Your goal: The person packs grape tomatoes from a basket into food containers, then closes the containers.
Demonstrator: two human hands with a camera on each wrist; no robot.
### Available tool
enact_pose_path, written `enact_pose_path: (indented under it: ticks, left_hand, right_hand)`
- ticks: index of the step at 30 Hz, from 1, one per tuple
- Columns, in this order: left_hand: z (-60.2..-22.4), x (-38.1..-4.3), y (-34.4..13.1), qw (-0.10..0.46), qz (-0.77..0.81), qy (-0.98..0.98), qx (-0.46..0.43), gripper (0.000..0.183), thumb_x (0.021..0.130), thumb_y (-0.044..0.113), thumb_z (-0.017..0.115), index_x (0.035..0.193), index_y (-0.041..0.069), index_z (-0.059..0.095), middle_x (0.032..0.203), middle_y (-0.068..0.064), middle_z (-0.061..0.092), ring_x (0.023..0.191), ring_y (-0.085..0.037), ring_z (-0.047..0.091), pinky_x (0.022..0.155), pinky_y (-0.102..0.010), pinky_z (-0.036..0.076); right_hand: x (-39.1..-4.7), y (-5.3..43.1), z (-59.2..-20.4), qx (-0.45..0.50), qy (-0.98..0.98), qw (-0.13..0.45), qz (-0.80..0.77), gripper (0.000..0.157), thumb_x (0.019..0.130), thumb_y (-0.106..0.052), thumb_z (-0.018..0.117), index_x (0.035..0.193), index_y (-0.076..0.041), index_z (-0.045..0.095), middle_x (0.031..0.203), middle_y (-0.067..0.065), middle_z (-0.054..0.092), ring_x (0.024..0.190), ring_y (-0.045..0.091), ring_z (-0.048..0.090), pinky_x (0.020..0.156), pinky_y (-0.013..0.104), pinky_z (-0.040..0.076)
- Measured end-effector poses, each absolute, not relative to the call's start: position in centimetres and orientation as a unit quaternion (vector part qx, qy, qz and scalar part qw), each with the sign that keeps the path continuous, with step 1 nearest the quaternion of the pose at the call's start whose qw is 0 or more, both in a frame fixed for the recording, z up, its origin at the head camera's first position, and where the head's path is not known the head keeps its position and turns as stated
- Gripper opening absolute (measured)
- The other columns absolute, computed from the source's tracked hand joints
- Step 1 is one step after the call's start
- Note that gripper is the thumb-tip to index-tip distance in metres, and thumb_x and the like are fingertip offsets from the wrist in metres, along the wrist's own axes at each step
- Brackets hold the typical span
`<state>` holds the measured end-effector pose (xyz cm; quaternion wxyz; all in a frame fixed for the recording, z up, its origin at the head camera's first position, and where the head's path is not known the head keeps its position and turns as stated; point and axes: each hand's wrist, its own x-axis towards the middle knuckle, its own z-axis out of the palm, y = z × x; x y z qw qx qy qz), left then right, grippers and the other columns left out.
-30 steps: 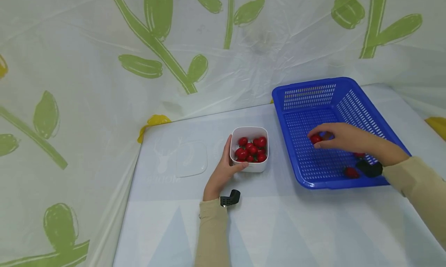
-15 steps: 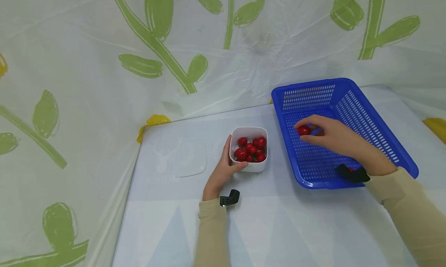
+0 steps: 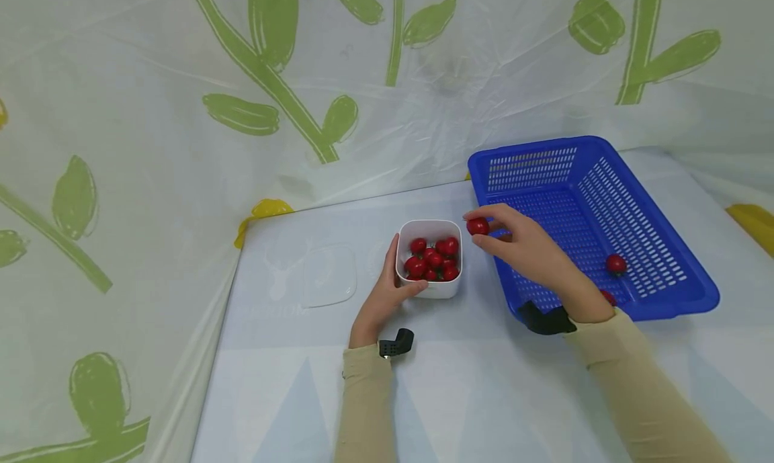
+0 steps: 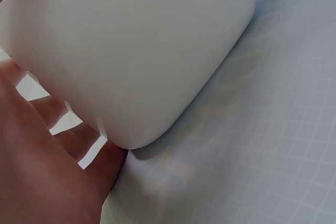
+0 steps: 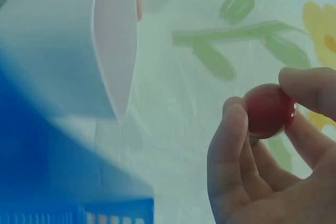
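Observation:
My left hand point(image 3: 382, 300) holds a square white plastic container point(image 3: 443, 290), its thumb on the near rim and its fingers along the left side. Several cherry tomatoes point(image 3: 434, 260) lie in it. In the left wrist view the container's wall point(image 4: 142, 56) fills much of the picture. Between the thumb and fingertips of my right hand point(image 3: 527, 249) a single cherry tomato point(image 3: 478, 226) is pinched, just right of the container and above the basket's left rim. The right wrist view also has this tomato point(image 5: 269, 111) in the pinch.
A blue perforated basket point(image 3: 665, 207) stands on the right. One cherry tomato point(image 3: 616, 265) lies inside it, and another point(image 3: 607, 297) is partly covered by the right wrist. Left of the container lies a clear square lid point(image 3: 329, 276). A leaf-patterned sheet point(image 3: 181, 147) hangs behind the table.
My right hand has moved left from over the basket's middle towards the container, carrying the cherry tomato. A tomato on the basket's right side has come into view. The left hand stays put.

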<state>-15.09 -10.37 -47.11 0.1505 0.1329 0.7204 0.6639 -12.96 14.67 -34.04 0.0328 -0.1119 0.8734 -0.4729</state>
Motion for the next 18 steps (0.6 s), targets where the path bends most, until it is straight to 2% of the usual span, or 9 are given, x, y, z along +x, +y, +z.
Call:
enact_pose_path:
  ticks: [5,8,12,18]
  left_hand:
    - [-47.2,-15.1,-10.4,0.149,0.666,0.719,0.133,0.090,0.077,0.025,0.069,0.141,0.039,0.008,0.145,0.007,0.018,0.132,-0.017,0.017,0.100,-0.049,0.023]
    - [-47.2,-15.2,-10.4,0.151,0.669,0.715,0.137,0.088,0.079,0.020,0.067,0.140,0.041,0.008,0.145,0.008,0.017,0.131,-0.017,0.017,0.100,-0.049,0.023]
    - [-47.1,-15.2,-10.4,0.156,0.668,0.715,0.133,0.088,0.078,0.022,0.068,0.139,0.045,0.008,0.144,0.011,0.017,0.131,-0.015,0.017,0.100,-0.048,0.024]
    - [-47.1,-15.1,-10.4,0.156,0.664,0.720,0.128,0.088,0.078,0.025,0.067,0.140,0.043,0.008,0.145,0.010,0.016,0.131,-0.016,0.016,0.100,-0.049,0.025]
  right_hand:
    - [-13.2,12.4,-35.0,-0.083,0.855,0.023,-0.511,0.039,0.086,-0.029,0.058,0.124,-0.023,0.050,0.117,-0.001,0.050,0.100,0.017,0.050,0.075,0.038,0.048]
    - [-13.4,11.1,-35.6,-0.065,0.851,0.009,-0.520,0.041,0.086,-0.030,0.058,0.125,-0.022,0.050,0.119,0.001,0.050,0.101,0.019,0.050,0.077,0.038,0.047]
    - [-13.9,9.8,-36.3,-0.044,0.851,-0.023,-0.524,0.040,0.086,-0.026,0.059,0.125,-0.021,0.051,0.121,0.002,0.051,0.103,0.020,0.050,0.080,0.039,0.046]
    - [-14.2,8.3,-37.2,-0.029,0.854,-0.054,-0.517,0.038,0.086,-0.020,0.059,0.123,-0.021,0.053,0.119,0.005,0.050,0.102,0.022,0.051,0.078,0.040,0.048]
